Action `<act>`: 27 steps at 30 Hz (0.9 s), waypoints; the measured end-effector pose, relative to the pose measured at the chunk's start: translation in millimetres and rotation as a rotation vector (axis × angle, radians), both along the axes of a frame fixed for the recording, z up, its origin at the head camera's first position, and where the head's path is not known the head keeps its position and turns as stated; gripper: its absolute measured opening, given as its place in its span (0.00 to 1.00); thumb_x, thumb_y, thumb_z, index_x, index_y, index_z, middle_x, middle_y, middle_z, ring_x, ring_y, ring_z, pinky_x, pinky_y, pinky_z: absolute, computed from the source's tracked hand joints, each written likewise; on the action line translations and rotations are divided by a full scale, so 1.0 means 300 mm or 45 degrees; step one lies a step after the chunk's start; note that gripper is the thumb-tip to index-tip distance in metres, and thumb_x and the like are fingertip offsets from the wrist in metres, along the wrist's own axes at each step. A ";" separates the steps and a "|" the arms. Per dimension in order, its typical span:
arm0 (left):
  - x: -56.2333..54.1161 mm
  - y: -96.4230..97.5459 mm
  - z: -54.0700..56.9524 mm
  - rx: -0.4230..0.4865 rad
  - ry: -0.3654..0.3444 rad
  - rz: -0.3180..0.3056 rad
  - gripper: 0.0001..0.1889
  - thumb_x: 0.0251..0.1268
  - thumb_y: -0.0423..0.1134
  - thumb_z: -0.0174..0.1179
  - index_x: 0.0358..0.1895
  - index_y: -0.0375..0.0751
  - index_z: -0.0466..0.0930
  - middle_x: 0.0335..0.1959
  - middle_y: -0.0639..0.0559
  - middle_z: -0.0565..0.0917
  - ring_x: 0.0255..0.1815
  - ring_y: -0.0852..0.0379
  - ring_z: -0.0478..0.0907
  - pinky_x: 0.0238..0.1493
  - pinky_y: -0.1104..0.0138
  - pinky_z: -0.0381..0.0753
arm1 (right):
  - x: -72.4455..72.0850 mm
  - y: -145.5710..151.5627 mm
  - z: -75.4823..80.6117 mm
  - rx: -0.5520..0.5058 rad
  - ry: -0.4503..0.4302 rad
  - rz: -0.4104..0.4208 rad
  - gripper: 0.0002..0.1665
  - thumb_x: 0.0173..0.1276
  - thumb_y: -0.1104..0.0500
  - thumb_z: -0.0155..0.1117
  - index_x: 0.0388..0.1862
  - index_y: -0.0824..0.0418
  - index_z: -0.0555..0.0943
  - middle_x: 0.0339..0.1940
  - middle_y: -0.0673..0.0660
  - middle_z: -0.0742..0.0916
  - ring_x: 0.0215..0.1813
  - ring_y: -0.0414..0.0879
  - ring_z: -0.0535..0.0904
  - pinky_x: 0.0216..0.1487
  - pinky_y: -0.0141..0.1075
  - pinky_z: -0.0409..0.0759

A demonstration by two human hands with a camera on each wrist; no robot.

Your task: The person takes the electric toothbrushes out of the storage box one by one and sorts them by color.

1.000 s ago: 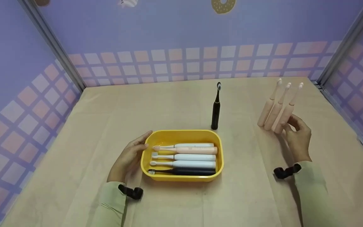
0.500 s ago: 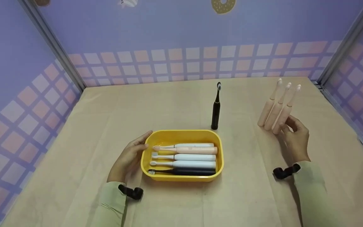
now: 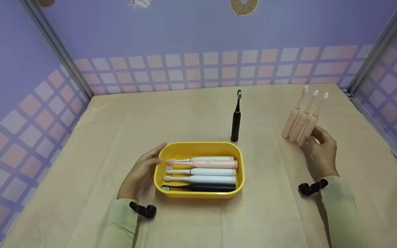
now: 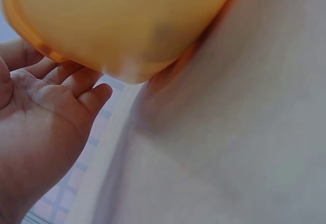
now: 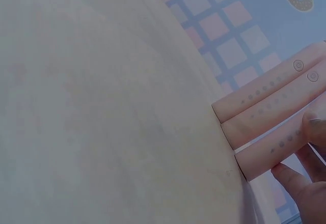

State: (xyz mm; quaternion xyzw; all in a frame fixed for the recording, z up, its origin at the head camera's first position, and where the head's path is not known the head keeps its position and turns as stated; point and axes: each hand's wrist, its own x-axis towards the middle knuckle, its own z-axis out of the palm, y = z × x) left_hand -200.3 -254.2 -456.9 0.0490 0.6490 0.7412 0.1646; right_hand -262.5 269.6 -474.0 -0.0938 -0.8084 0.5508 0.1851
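Note:
My left hand (image 3: 140,172) holds the left end of a yellow plastic bin (image 3: 198,195), thumb over the rim and fingers along the outside; the left wrist view shows the fingers against the bin's wall (image 4: 122,25). Inside lie several electric toothbrushes, white (image 3: 212,179), pink (image 3: 215,164) and black (image 3: 212,187), side by side with heads to the left. At the right, my right hand (image 3: 322,151) pinches the lower handle of an upright pink electric toothbrush (image 3: 311,125). Two more pink toothbrushes (image 3: 295,119) stand in a row left of it, and a narrow gap shows in the right wrist view (image 5: 254,143).
A black electric toothbrush (image 3: 236,124) stands upright just behind the bin's right back corner. The table has a beige cloth (image 3: 260,217). Purple checked panels (image 3: 198,31) enclose the back and both sides, with metal posts (image 3: 64,55) at the corners.
My right hand has shifted the nearest pink toothbrush slightly left, closer to the other two, and its head has come more in line with theirs. My left hand and the bin stay put.

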 end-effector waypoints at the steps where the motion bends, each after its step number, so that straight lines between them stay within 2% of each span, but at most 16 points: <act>1: 0.000 0.000 0.000 -0.001 0.002 -0.001 0.31 0.72 0.29 0.41 0.77 0.44 0.49 0.78 0.49 0.51 0.76 0.49 0.55 0.70 0.64 0.65 | 0.000 0.000 0.001 0.010 -0.001 0.001 0.25 0.72 0.54 0.56 0.66 0.56 0.73 0.59 0.55 0.80 0.61 0.40 0.75 0.57 0.24 0.74; 6: 0.001 0.002 0.002 -0.046 0.010 0.013 0.31 0.72 0.30 0.41 0.77 0.44 0.50 0.78 0.50 0.51 0.77 0.51 0.53 0.73 0.62 0.60 | 0.002 -0.002 0.003 0.038 -0.005 0.011 0.27 0.72 0.53 0.55 0.68 0.56 0.71 0.62 0.58 0.79 0.64 0.45 0.74 0.60 0.28 0.74; 12: 0.003 0.000 -0.001 -0.066 0.006 0.023 0.31 0.72 0.31 0.42 0.77 0.45 0.51 0.78 0.50 0.52 0.76 0.50 0.55 0.71 0.62 0.64 | -0.001 -0.002 0.008 0.032 -0.025 0.006 0.29 0.71 0.53 0.57 0.69 0.57 0.70 0.63 0.58 0.78 0.63 0.43 0.73 0.58 0.24 0.74; 18: 0.002 -0.002 0.000 -0.062 0.023 -0.008 0.31 0.73 0.30 0.41 0.77 0.45 0.49 0.79 0.50 0.50 0.77 0.50 0.54 0.72 0.62 0.62 | -0.005 -0.001 0.010 -0.044 0.011 -0.009 0.32 0.66 0.56 0.64 0.68 0.59 0.70 0.57 0.50 0.79 0.59 0.37 0.74 0.52 0.18 0.72; 23: 0.002 -0.003 0.001 -0.046 0.024 -0.016 0.31 0.73 0.30 0.40 0.77 0.44 0.49 0.79 0.50 0.49 0.77 0.50 0.53 0.73 0.61 0.60 | -0.007 -0.002 0.016 -0.085 0.005 -0.023 0.34 0.65 0.57 0.66 0.69 0.58 0.69 0.55 0.44 0.78 0.59 0.37 0.72 0.49 0.17 0.73; 27: 0.003 -0.003 0.003 -0.031 0.027 -0.034 0.31 0.73 0.30 0.39 0.78 0.44 0.47 0.79 0.49 0.48 0.77 0.49 0.52 0.73 0.60 0.59 | -0.008 -0.004 0.020 -0.125 0.034 -0.042 0.34 0.63 0.59 0.67 0.68 0.59 0.70 0.53 0.43 0.78 0.57 0.36 0.72 0.48 0.18 0.74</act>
